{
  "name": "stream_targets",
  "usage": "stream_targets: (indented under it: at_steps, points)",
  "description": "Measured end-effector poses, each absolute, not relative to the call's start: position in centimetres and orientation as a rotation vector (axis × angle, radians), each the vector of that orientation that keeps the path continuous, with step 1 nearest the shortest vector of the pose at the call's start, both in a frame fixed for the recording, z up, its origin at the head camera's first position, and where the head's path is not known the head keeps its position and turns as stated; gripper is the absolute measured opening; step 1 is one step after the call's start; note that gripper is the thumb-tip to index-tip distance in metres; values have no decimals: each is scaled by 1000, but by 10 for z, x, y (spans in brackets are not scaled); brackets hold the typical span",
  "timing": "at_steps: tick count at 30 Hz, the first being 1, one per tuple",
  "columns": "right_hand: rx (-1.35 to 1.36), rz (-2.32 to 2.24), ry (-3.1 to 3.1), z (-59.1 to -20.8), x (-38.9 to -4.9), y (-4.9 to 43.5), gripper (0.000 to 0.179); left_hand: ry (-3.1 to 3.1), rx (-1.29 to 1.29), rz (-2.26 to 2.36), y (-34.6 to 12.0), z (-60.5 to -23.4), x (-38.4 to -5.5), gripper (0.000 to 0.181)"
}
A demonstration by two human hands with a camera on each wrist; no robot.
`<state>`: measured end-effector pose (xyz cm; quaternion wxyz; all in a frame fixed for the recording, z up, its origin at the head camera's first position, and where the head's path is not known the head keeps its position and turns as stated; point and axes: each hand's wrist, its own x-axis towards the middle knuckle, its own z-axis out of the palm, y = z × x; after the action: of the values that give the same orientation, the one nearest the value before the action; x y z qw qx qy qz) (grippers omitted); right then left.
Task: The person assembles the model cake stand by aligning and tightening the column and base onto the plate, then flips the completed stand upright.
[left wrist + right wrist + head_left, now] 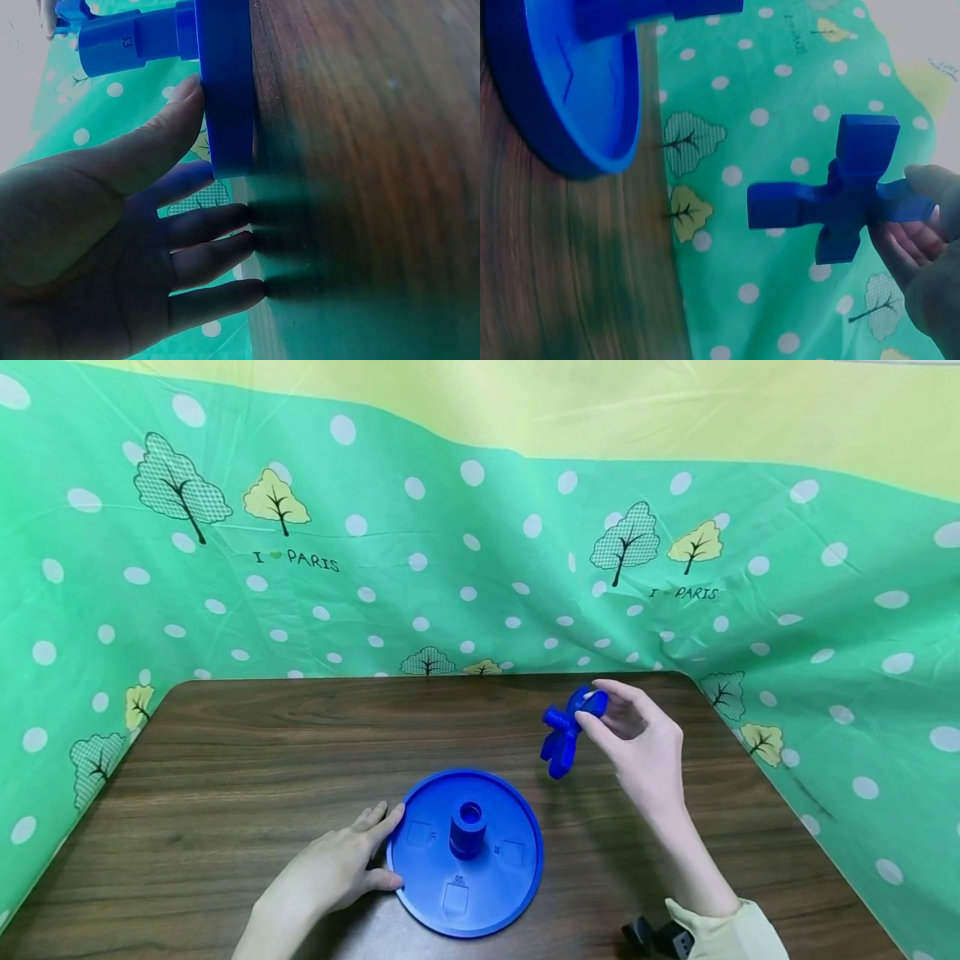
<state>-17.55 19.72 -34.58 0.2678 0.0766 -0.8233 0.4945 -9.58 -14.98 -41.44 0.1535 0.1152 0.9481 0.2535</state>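
Note:
A round blue plastic base (498, 885) with a raised rim lies on the table, and a hollow blue post (467, 839) stands up from its middle. My left hand (330, 868) is at the base's left edge, thumb and index finger touching the rim. In the left wrist view its fingers (214, 221) are straight, several of them reaching down to the table. To the right, my right hand (645, 752) holds a blue cross-shaped plastic piece (847, 191) up in the air. Thumb and fingers pinch one of its arms, and the other arms stick out freely.
The dark wood table (247, 760) ends at a green dotted cloth (420, 585) hanging behind and along both sides. A small black object (660, 937) is by the right sleeve (738, 935) at the front.

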Motion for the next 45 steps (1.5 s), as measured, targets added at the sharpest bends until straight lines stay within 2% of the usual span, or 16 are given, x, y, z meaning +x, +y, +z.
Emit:
stream_targets:
  at_steps: [17,32,45]
  points:
    - [276,1540,-2204,-346,-146,164,40,2734,339,720,-150,-415,-95,88]
    - [660,1567,-2210,-361,-135,141,44,2731,335,723,-151,-417,-94,88]
    - [853,1446,-2268,-366,-126,128,41,2729,338,711,-152,-416,-97,89]
